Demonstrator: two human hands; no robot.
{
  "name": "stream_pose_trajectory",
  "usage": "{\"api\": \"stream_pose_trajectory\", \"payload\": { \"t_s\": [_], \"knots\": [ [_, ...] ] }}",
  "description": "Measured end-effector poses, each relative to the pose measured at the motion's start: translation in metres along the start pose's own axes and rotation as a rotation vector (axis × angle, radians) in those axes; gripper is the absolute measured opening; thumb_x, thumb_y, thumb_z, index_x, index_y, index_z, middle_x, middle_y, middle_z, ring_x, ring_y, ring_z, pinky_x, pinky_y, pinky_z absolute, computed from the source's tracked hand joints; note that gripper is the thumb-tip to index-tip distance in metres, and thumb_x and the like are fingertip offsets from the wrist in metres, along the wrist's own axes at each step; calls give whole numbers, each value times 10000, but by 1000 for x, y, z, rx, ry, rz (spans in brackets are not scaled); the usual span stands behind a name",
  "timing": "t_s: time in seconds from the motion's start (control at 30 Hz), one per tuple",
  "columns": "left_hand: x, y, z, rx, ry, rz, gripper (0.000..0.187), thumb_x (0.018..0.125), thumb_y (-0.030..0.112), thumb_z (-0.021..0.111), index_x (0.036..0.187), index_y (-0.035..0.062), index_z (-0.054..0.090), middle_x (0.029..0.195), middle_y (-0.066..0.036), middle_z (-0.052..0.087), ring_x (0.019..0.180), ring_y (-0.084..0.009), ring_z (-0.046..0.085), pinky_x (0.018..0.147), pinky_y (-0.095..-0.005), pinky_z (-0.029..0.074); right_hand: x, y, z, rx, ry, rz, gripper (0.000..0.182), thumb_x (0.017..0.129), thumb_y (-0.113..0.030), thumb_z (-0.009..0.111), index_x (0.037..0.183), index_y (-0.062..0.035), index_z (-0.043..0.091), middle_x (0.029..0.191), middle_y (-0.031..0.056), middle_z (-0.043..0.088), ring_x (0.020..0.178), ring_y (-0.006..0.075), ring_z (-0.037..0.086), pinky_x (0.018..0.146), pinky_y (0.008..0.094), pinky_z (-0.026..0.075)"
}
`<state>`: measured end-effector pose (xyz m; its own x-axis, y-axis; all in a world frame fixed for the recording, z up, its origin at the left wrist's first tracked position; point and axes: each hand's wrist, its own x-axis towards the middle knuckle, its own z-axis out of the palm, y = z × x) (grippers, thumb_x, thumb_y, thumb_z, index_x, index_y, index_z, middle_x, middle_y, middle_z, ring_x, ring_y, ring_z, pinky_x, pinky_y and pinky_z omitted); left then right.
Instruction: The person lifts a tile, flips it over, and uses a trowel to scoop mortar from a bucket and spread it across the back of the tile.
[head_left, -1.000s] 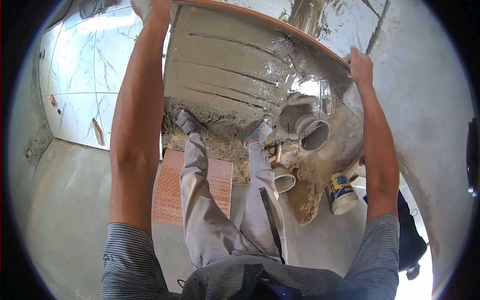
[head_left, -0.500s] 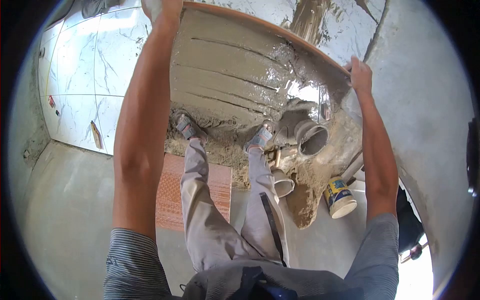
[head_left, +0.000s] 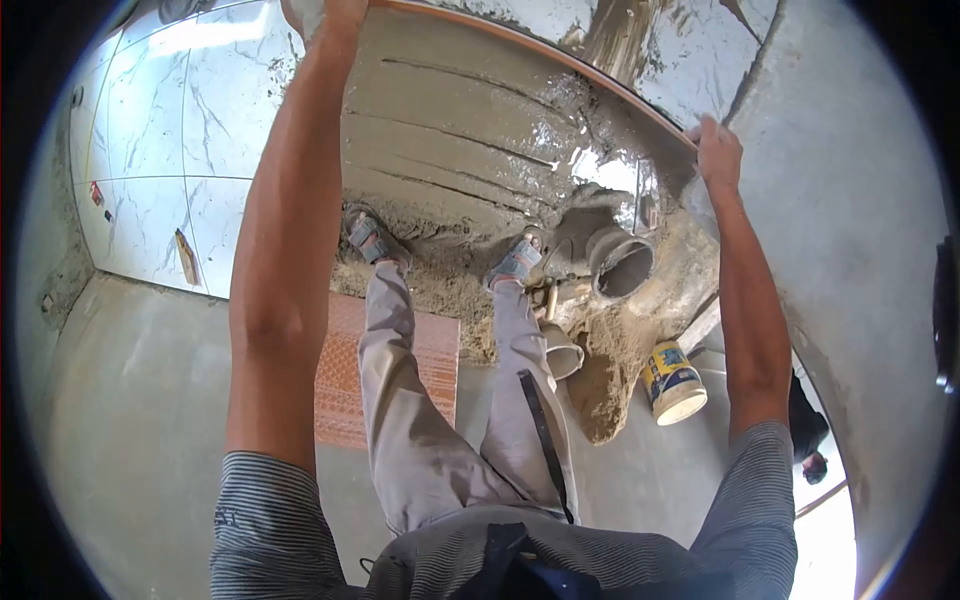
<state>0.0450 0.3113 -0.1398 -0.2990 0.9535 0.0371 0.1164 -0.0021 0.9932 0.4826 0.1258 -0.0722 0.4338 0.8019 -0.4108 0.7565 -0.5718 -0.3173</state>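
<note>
Fingers [head_left: 707, 126] of the right hand [head_left: 719, 160] are clamping the near end of a long orange slab [head_left: 635, 100], which is stretching edge-on from top centre to the upper right of the frame. The left hand [head_left: 322, 14] is reaching its other end, but the frame is cutting off those fingers, so whether they are closing on it cannot be told. Wet cement [head_left: 440, 95] with long grooves is lying just below the slab, and water [head_left: 605, 178] is shining at its right. Two sandals [head_left: 517, 260] are standing at the cement's lower edge. Right of centre, a grey bucket [head_left: 622, 264] is sitting tilted; below it, sand [head_left: 607, 395] is spreading beside a yellow bucket [head_left: 673, 382]. White tiles [head_left: 145, 120] are covering the upper left, and an orange sheet [head_left: 340, 370] is lying lower left of centre.
</note>
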Motion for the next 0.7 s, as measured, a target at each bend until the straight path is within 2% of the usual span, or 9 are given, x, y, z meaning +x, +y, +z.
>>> {"api": "stream_pose_trajectory", "payload": {
  "t_s": [0.13, 0.17, 0.2, 0.27, 0.3, 0.4, 0.43, 0.53, 0.7],
  "knots": [
    [-2, 33, 6, 13, -49, 67, 132, 671, 10, 412, 656, 59, 534, 584, 12, 470, 519, -89, 409, 465, -230, 347, 12, -10, -12, -62, -22, -111, 467, 850, -332, 346, 683, -24, 654, 744, 146, 649, 758, 313, 608, 752, 377, 445],
    [6, 18, 8, 32, -55, 243, 124, 672, 15, 416, 654, 64, 528, 587, 15, 466, 520, -86, 399, 467, -229, 344, 14, -16, -14, -39, 5, -4, 468, 854, -320, 333, 682, -24, 652, 756, 150, 648, 763, 316, 608, 756, 375, 447],
    [10, 13, 5, 24, -55, 259, 124, 672, 15, 416, 654, 64, 528, 587, 15, 466, 520, -86, 399, 467, -229, 344, 13, -14, -11, -33, 22, -8, 468, 854, -320, 333, 682, -24, 652, 756, 150, 648, 763, 316, 608, 756, 375, 447],
    [8, -8, -2, -284, -70, 40, 110, 674, 21, 422, 642, 68, 516, 585, 17, 459, 523, -80, 387, 474, -229, 341, 3, -5, -1, -19, 42, -88, 461, 855, -318, 343, 688, -22, 655, 752, 160, 644, 766, 326, 607, 754, 376, 447],
    [0, 0, -9, -33, -33, 100, 98, 685, 33, 429, 635, 71, 505, 582, 17, 453, 518, -75, 388, 465, -228, 346, -3, -9, 0, -22, 34, -95, 454, 853, -310, 346, 688, -20, 653, 754, 163, 643, 777, 343, 603, 760, 379, 444],
    [-11, 21, -6, 18, -8, 98, 92, 691, 45, 433, 634, 72, 501, 577, 20, 448, 515, -68, 388, 462, -223, 345, -4, -9, -1, -35, 37, -91, 447, 845, -321, 360, 692, -23, 655, 754, 167, 640, 779, 354, 601, 755, 393, 446],
    [-17, 53, 5, 19, 26, -54, 144, 669, -79, 444, 637, -4, 562, 671, -118, 610, 632, -158, 558, 602, -253, 434, -7, -6, 0, -33, 45, -87, 447, 845, -321, 360, 692, -23, 655, 754, 167, 640, 779, 354, 601, 755, 393, 446],
    [-25, 42, -4, 9, 91, -44, 185, 680, -32, 415, 629, 12, 587, 573, -57, 549, 515, -123, 486, 483, -244, 397, -8, 2, 12, -13, 85, -62, 449, 836, -346, 375, 704, -23, 658, 761, 174, 638, 779, 358, 601, 753, 414, 445],
    [-12, 42, 3, 16, 28, -43, 171, 679, -26, 411, 692, 5, 578, 592, -80, 558, 519, -145, 497, 496, -255, 402, 3, 2, 4, -10, 63, -37, 436, 823, -361, 391, 717, -34, 660, 766, 185, 634, 773, 366, 599, 758, 424, 442]
  ]
}}
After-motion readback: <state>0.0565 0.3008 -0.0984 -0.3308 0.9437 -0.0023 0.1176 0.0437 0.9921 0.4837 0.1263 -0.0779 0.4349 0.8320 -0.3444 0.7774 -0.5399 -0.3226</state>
